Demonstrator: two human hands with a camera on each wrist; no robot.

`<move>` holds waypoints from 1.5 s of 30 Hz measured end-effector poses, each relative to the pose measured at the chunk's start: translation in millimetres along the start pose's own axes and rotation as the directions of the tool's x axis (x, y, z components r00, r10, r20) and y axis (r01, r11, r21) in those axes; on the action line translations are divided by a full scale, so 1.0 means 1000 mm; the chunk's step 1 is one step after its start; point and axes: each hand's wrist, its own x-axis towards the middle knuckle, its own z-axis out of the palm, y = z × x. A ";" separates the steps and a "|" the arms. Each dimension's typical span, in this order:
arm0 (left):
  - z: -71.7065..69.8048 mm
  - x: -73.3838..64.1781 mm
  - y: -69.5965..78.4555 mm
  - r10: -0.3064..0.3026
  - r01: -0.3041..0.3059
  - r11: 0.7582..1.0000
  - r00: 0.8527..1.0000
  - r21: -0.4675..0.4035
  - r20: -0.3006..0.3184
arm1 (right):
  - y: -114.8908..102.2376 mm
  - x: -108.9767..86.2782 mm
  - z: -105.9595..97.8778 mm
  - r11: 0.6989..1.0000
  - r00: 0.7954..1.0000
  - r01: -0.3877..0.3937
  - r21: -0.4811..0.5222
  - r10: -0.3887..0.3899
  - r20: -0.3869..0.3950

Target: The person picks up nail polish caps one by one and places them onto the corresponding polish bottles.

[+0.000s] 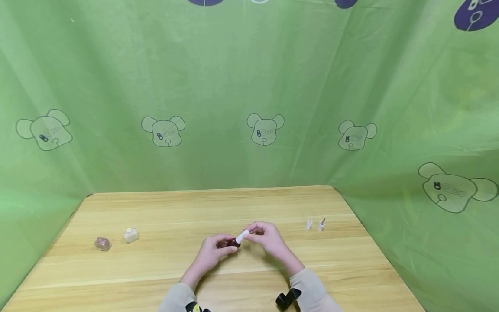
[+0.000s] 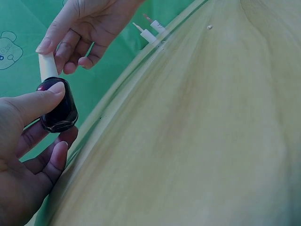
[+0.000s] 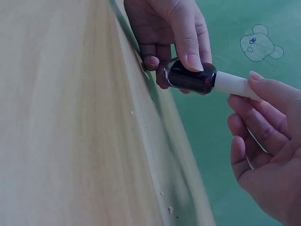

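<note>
A dark red nail polish bottle (image 3: 190,76) with a white cap (image 3: 233,84) is held between both hands over the middle of the table. My left hand (image 1: 210,253) grips the glass body, thumb along its side in the left wrist view. My right hand (image 1: 269,238) pinches the white cap between thumb and fingers. The cap sits right at the bottle's neck, and the bottle is tilted, its cap end toward the right hand.
On the left of the wooden table (image 1: 156,277) stand a pinkish bottle (image 1: 103,244) and a clear bottle (image 1: 131,235), both uncapped. Two white caps with brushes, one cap (image 1: 309,224) beside the other cap (image 1: 321,225), stand brush up at the right. Green curtains (image 1: 218,164) surround the table.
</note>
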 end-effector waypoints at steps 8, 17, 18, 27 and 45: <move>0.000 0.001 -0.001 -0.013 0.013 1.000 1.000 -0.004 0.004 | -0.002 -0.001 0.005 0.997 0.996 -0.031 -0.074 0.024 -0.088; 0.001 0.000 0.000 0.015 -0.015 1.000 1.000 0.020 0.002 | -0.007 -0.005 0.010 0.993 0.993 -0.022 -0.114 0.009 -0.116; 0.002 0.000 0.000 0.020 -0.020 1.000 1.000 0.020 0.004 | -0.008 -0.005 0.010 0.993 0.994 -0.019 -0.118 0.006 -0.112; 0.002 -0.001 0.001 0.030 -0.030 0.999 0.999 0.032 0.018 | -0.007 -0.004 0.011 0.982 0.996 -0.023 -0.189 0.005 -0.093; -0.001 -0.001 0.004 -0.011 0.011 1.000 1.000 0.021 -0.009 | -0.008 -0.004 0.002 0.971 0.999 -0.004 -0.239 -0.007 -0.048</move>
